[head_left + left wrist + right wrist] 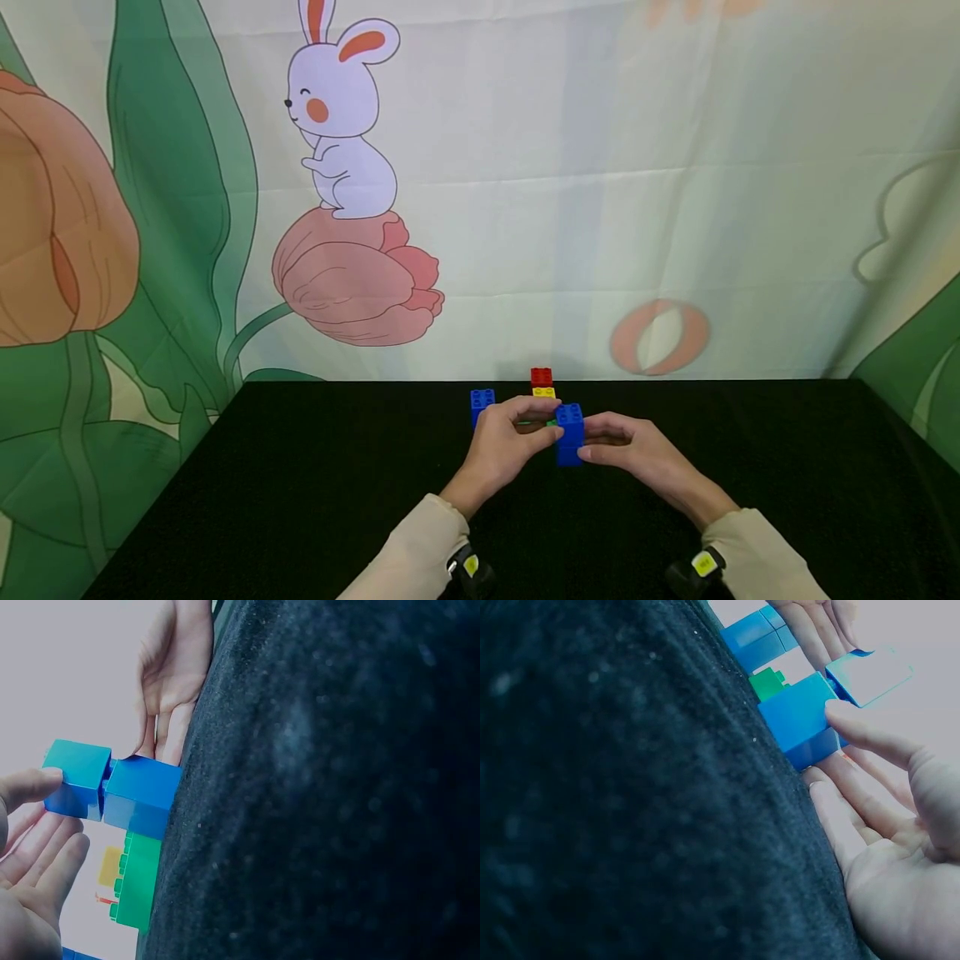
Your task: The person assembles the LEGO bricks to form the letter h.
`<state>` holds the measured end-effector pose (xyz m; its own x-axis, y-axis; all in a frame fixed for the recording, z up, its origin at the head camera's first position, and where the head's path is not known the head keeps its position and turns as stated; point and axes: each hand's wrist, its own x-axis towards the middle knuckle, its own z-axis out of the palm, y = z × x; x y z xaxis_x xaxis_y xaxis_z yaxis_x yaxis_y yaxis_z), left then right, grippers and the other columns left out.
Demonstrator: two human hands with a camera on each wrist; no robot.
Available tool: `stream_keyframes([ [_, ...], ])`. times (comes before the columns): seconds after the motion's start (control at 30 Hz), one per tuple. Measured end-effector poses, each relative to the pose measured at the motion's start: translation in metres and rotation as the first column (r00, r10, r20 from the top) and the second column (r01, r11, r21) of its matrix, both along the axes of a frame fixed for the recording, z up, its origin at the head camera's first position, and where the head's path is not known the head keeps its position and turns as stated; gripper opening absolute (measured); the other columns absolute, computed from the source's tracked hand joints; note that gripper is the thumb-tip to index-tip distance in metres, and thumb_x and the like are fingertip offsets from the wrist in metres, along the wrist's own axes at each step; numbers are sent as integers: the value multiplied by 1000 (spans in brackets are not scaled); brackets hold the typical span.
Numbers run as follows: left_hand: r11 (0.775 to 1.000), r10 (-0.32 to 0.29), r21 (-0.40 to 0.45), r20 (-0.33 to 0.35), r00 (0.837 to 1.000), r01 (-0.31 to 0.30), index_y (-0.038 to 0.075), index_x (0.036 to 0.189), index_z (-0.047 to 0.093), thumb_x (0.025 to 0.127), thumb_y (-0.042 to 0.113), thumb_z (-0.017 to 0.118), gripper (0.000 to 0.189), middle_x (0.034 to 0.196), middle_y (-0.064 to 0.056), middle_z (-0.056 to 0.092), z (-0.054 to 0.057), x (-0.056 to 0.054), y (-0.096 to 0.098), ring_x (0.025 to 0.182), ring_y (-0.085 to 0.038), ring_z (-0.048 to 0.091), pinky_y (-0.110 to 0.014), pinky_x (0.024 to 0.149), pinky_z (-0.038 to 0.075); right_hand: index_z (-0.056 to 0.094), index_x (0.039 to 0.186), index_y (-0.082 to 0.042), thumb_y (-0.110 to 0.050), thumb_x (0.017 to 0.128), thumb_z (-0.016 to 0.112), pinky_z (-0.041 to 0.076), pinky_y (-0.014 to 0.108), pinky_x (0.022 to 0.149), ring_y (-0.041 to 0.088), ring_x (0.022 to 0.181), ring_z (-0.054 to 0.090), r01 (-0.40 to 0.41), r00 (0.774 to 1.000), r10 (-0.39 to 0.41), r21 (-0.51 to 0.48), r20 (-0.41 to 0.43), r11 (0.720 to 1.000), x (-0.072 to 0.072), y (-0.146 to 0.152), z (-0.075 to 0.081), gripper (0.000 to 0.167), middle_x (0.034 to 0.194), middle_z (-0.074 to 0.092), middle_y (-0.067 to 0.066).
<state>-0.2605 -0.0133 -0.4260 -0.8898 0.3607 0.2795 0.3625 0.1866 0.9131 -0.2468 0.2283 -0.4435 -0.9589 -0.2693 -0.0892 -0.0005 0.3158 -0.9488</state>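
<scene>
In the head view my left hand (501,446) pinches the upper blue toy brick (569,419) between thumb and fingers. Directly below is a lower blue brick (569,456), standing on the black table. My right hand (637,450) holds that lower brick from the right side, its thumb (870,735) on one face and fingers behind. A narrow gap with studs shows between the upper brick (76,780) and lower brick (142,796) in the left wrist view, the upper one slightly tilted. A green brick (139,881) sits beside the lower brick, mostly hidden in the head view.
Behind my left hand stands another blue brick stack (482,400). A red brick (541,377) and a yellow brick (543,392) rise near the table's back edge. The black-covered table (315,500) ends at a printed cloth backdrop (510,208).
</scene>
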Motion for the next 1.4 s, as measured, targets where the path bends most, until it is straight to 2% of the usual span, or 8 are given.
stream_keyframes([
  [0.5, 999, -23, -24, -6, 1000, 23, 11, 129, 73, 98, 12, 79, 32, 126, -5, 74, 0, -2, -2, 116, -25, 72, -29, 96, 58, 62, 143, -8, -32, 97, 78, 53, 52, 104, 29, 123, 65, 2, 1000, -2, -4, 5, 1000, -1, 1, -2, 54, 134, 68, 10],
  [0.9, 993, -54, -108, -86, 995, 45, 10, 132, 71, 101, 16, 75, 31, 130, -4, 72, 1, -3, -3, 116, -18, 71, -33, 100, 57, 62, 142, -7, -32, 97, 78, 53, 51, 104, 29, 123, 65, 1, 1000, -1, -3, -2, 1000, -1, 1, -2, 55, 134, 68, 11],
  [1.4, 984, -60, -173, -126, 990, 37, 11, 133, 70, 102, 17, 74, 32, 132, -4, 71, 2, -2, -3, 116, -16, 70, -32, 101, 56, 62, 142, -7, -32, 96, 79, 54, 50, 104, 28, 121, 65, 9, 1000, -9, 11, 1, 1000, 0, 0, 0, 54, 133, 68, 10],
])
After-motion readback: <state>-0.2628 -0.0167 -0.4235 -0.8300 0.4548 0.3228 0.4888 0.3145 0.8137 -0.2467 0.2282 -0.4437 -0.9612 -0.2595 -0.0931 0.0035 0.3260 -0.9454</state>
